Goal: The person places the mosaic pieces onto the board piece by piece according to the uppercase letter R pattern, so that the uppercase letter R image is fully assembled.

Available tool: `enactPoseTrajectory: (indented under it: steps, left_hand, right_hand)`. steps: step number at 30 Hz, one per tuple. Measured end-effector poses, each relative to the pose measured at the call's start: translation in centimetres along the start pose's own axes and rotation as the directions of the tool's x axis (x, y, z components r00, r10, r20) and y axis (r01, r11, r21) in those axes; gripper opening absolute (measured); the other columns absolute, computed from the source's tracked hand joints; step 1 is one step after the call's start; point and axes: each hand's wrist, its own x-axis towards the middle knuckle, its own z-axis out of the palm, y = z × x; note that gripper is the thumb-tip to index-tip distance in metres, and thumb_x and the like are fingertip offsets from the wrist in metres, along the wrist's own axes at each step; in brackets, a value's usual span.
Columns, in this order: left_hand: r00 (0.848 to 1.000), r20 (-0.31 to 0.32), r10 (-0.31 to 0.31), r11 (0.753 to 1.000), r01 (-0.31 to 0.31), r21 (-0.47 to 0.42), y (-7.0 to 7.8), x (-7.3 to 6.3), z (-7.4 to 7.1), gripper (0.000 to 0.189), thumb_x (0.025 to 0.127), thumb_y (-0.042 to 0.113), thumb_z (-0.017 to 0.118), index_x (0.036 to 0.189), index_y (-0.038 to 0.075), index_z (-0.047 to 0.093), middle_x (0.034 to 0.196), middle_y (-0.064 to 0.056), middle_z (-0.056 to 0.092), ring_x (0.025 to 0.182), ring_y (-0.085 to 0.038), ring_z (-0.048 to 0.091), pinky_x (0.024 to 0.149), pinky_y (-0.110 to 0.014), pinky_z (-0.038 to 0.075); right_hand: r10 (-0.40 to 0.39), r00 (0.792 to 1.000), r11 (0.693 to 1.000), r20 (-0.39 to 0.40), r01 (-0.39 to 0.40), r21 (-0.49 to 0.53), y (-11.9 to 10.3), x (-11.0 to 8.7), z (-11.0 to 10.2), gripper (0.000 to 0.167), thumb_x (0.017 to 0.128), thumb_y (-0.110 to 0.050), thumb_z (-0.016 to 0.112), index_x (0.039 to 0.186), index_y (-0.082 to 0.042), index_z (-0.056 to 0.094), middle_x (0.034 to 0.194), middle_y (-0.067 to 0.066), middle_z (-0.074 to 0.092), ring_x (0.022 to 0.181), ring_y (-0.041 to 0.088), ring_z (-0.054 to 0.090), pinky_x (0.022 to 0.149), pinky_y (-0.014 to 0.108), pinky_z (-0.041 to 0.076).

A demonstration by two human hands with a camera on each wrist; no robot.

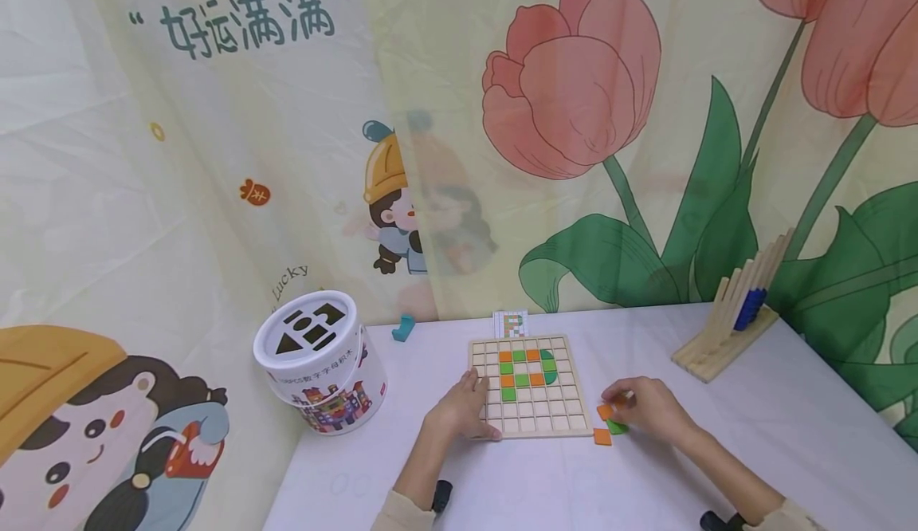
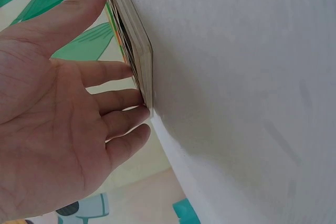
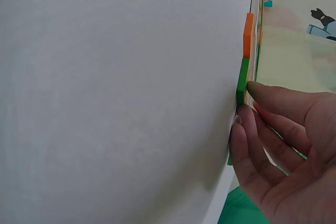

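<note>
A square wooden grid board (image 1: 531, 423) lies on the white table. Orange, green and white tiles (image 1: 508, 394) form a shape in its upper part. My left hand (image 1: 461, 407) rests along the board's left edge, fingers extended, as the left wrist view also shows. To the right of the board lie a few loose tiles, among them an orange tile (image 1: 602, 437) and a green tile (image 3: 242, 81). My right hand (image 1: 649, 410) is over them, thumb tip at the green tile, other fingers bent beside it. I cannot tell whether it pinches a tile.
A small pattern card (image 1: 511, 324) stands behind the board. Back left are a white tub (image 1: 358, 403) with shaped holes in its lid and a teal block (image 1: 403, 328). A wooden rack (image 1: 717, 348) with upright sticks and blue pieces stands at the right. Printed cloth hangs behind.
</note>
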Motion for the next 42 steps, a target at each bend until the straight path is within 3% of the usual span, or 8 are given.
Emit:
enactPoseTrajectory:
  steps: [4,16,22,27,32,42]
  left_hand:
    - [1.000,-0.004,0.005,1.000,-0.005,0.006,-0.1,0.1,0.2,0.109,0.071,0.048,0.093,0.155,-0.002,0.045,0.165,-0.023,0.035,0.156,-0.034,0.029,0.123,-0.048,0.034]
    - [1.000,0.012,0.005,1.000,-0.005,0.014,0.1,-0.1,0.3,0.107,0.073,0.048,0.092,0.156,-0.001,0.045,0.166,-0.021,0.034,0.157,-0.033,0.028,0.123,-0.047,0.034]
    - [1.000,0.014,0.001,1.000,-0.001,0.024,0.2,0.0,0.3,0.107,0.073,0.049,0.092,0.155,0.000,0.045,0.166,-0.021,0.034,0.156,-0.033,0.029,0.123,-0.047,0.035]
    - [1.000,0.015,-0.001,1.000,0.001,0.015,0.3,0.0,0.4,0.107,0.073,0.048,0.092,0.156,-0.001,0.045,0.167,-0.021,0.034,0.157,-0.033,0.028,0.123,-0.047,0.034]
    - [1.000,0.014,-0.001,1.000,0.001,0.011,0.2,-0.1,0.3,0.107,0.073,0.049,0.092,0.156,-0.001,0.044,0.167,-0.022,0.033,0.156,-0.033,0.028,0.123,-0.047,0.035]
    - [1.000,0.005,-0.001,1.000,0.001,0.017,-0.2,-0.1,0.0,0.107,0.074,0.050,0.091,0.156,0.000,0.044,0.167,-0.022,0.032,0.156,-0.034,0.028,0.123,-0.047,0.035]
  right_hand:
    - [-0.042,0.999,0.999,0.001,0.042,-0.007,-0.1,0.1,0.2,0.032,0.076,0.000,0.089,0.105,-0.013,0.081,0.098,-0.003,0.076,0.083,0.014,0.061,0.072,0.033,0.055]
    - [-0.021,1.000,1.000,0.010,0.021,-0.004,-0.6,0.2,0.0,0.032,0.071,0.001,0.093,0.095,-0.013,0.078,0.077,-0.008,0.063,0.075,0.013,0.056,0.065,0.025,0.051]
    - [0.015,1.000,0.996,0.017,-0.016,0.085,-0.6,0.9,0.0,0.030,0.075,-0.006,0.093,0.099,-0.012,0.078,0.081,-0.005,0.066,0.077,0.015,0.060,0.064,0.026,0.054]
    - [-0.044,0.999,0.986,-0.022,0.047,0.162,-2.0,1.4,0.0,0.024,0.080,0.002,0.087,0.100,-0.009,0.078,0.081,-0.005,0.069,0.074,0.015,0.063,0.063,0.024,0.054]
    - [-0.066,0.997,0.966,-0.030,0.071,0.249,-3.5,2.6,0.8,0.021,0.082,0.002,0.085,0.101,-0.005,0.078,0.082,-0.004,0.071,0.076,0.015,0.065,0.069,0.023,0.055]
    - [-0.002,1.000,0.939,0.013,-0.003,0.344,-4.7,5.6,3.2,0.025,0.080,-0.006,0.090,0.102,-0.007,0.078,0.084,-0.001,0.071,0.081,0.017,0.066,0.071,0.024,0.057]
